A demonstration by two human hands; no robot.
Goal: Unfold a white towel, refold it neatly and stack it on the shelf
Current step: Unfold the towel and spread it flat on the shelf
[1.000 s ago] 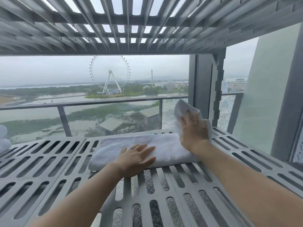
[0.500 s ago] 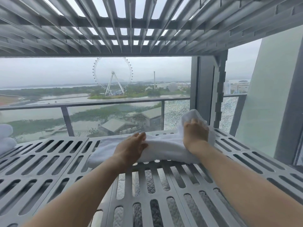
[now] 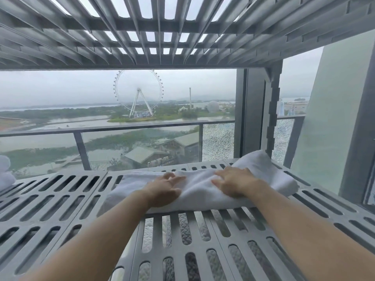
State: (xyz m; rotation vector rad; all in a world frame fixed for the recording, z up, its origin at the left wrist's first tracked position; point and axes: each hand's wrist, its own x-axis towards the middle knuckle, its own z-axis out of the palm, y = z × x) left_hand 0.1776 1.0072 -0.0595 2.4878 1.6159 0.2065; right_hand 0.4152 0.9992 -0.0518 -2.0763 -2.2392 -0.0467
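A white towel (image 3: 199, 192) lies as a long folded strip across the grey slotted shelf (image 3: 60, 199), its right end doubled over into a thicker hump. My left hand (image 3: 164, 189) rests palm down on the strip's middle, fingers spread and pointing right. My right hand (image 3: 233, 182) lies flat on the doubled-over part, fingers pointing left toward the other hand. Neither hand is closed around the cloth; both press on top of it. The towel's left end pokes out beyond my left wrist.
Another slotted shelf (image 3: 162, 27) hangs close overhead. White rolled towels (image 3: 4, 173) sit at the shelf's far left edge. A notched grey upright (image 3: 272, 110) stands behind the towel's right end. A glass balcony railing (image 3: 142, 126) and a pale wall (image 3: 334, 118) lie beyond.
My right hand has brought the raised right end down and leftward over the strip and now lies flat. My left hand slid right, so the hands are closer together.
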